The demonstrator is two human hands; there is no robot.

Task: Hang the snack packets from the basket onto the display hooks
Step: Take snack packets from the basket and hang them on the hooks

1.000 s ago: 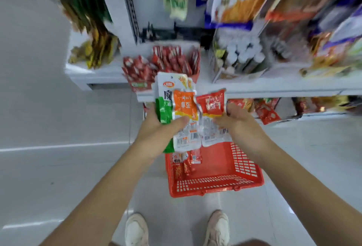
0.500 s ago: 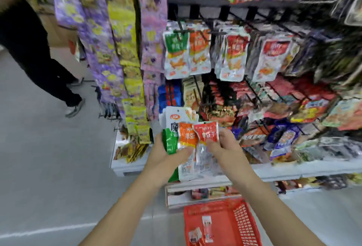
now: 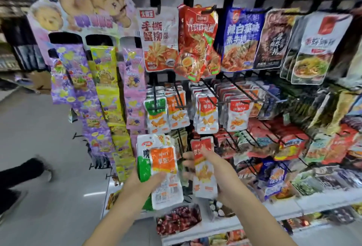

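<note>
While the left hand (image 3: 138, 185) grips a fanned stack of packets (image 3: 163, 167) low at near centre, thumb pressed across the orange one in front, the right hand (image 3: 219, 169) pinches a single red packet (image 3: 202, 157) just to the right, and the two hands are apart with a narrow gap between them. No basket is in view. The step in hand looks to be hanging this red packet, and its match is farther off, up and slightly right: a row of red packets (image 3: 206, 114) on a hook (image 3: 211, 101). To do it well, the right hand should probably hold the packet upright and grip below the top edge; the hang hole is too blurred to see. It should then meet the hook's tip squarely and slide straight back without dislodging the front packet. The left hand's stack is best held low, clear of the orange row (image 3: 177, 110) and green row (image 3: 156, 112) beyond.
</note>
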